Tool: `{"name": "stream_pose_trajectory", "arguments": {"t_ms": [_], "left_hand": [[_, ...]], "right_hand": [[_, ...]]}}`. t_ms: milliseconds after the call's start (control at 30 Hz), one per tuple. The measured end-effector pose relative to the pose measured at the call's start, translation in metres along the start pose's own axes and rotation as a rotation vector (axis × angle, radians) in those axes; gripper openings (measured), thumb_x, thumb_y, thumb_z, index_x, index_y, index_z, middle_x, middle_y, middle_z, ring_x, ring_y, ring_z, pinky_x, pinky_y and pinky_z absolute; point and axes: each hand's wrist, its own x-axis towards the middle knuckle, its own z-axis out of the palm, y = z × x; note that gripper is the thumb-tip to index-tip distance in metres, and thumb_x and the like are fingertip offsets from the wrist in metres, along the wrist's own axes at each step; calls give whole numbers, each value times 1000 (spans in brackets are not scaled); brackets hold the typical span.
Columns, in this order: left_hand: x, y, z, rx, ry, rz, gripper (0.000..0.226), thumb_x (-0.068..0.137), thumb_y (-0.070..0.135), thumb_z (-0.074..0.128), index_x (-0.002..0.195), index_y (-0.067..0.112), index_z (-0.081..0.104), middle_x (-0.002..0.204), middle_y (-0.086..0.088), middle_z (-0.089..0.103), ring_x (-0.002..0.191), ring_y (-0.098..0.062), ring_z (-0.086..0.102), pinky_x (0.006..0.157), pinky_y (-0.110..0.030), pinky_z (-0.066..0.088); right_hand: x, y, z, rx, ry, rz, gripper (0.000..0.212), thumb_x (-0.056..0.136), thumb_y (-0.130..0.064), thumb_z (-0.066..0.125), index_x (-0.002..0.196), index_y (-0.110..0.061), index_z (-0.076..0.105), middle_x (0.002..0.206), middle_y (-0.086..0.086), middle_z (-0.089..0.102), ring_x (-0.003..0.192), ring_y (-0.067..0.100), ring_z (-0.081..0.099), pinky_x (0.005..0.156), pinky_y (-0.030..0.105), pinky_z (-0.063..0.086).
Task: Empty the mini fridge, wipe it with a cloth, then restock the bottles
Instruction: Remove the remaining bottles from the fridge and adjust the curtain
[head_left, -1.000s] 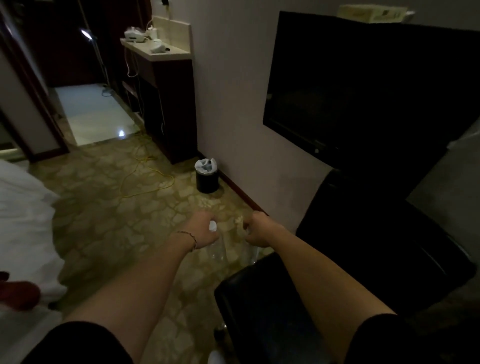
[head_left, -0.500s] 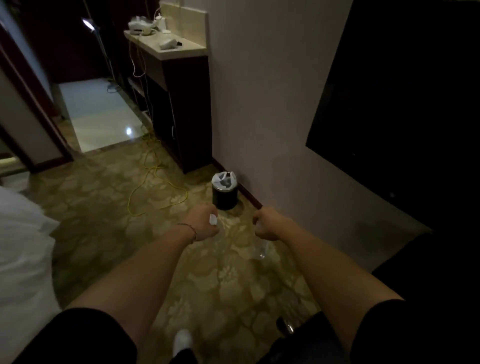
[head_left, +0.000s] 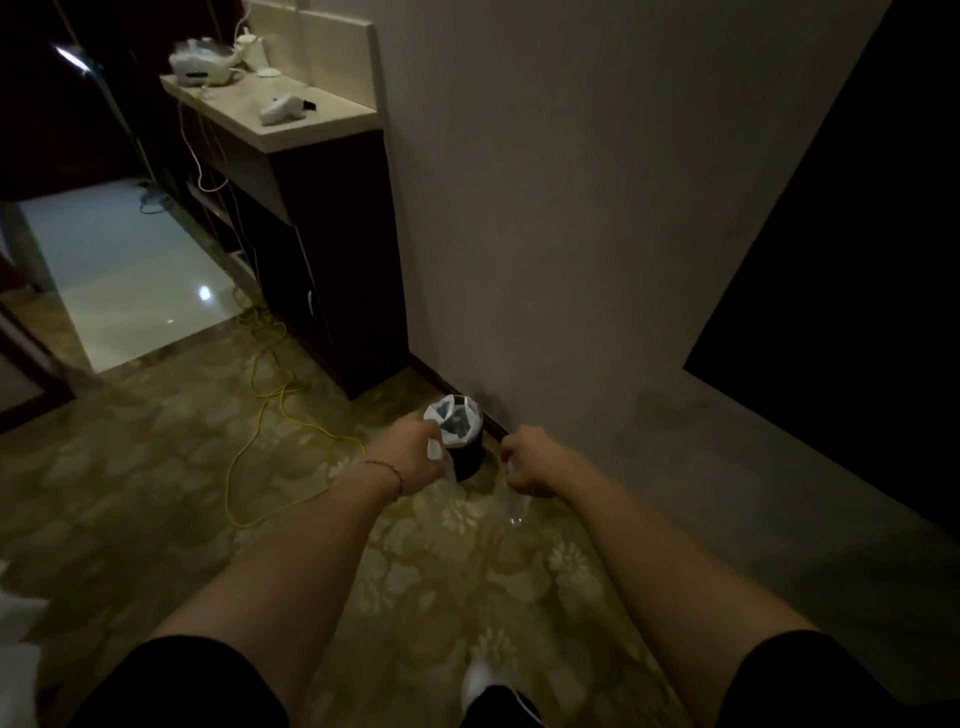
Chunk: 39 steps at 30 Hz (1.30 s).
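Carrying two clear bottles by the neck, one per fist: left hand (head_left: 415, 457) curled round the left bottle (head_left: 451, 475), right hand (head_left: 532, 462) curled round the right bottle (head_left: 516, 506), both hanging over the carpet (head_left: 156, 493) near the bin (head_left: 460, 436). Mini fridge not in view, possibly in the dark cabinet (head_left: 322, 249) ahead. Best to hold firm, let them hang plumb, and step wide of the yellow cable (head_left: 249, 447).

text: none legible | labels: none seen | view: dim, perhaps hiding print
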Motion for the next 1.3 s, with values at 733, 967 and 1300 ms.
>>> {"name": "stream_pose_trajectory", "arguments": {"t_ms": [733, 967, 1300], "left_hand": [[387, -125, 43, -87, -228, -128, 39, 82, 20, 72, 118, 19, 59, 124, 2, 49, 103, -17, 55, 88, -30, 54], [472, -184, 136, -99, -270, -149, 39, 84, 19, 69, 121, 18, 56, 124, -2, 45, 103, -21, 54, 89, -32, 53], [558, -277, 342, -120, -278, -160, 43, 88, 13, 63, 129, 18, 53, 130, -4, 49, 112, -23, 54, 94, -34, 50]], "right_hand": [[408, 36, -81, 52, -129, 67, 28, 93, -18, 62, 121, -18, 61, 123, 5, 44, 108, 27, 55, 88, 34, 50], [519, 65, -9, 85, -162, 127, 41, 93, -16, 63, 132, -19, 54, 134, 5, 40, 114, 28, 53, 98, 39, 49], [670, 131, 168, 84, -190, 100, 51, 95, -21, 61, 143, -19, 45, 148, 6, 37, 122, 29, 52, 100, 40, 49]]}}
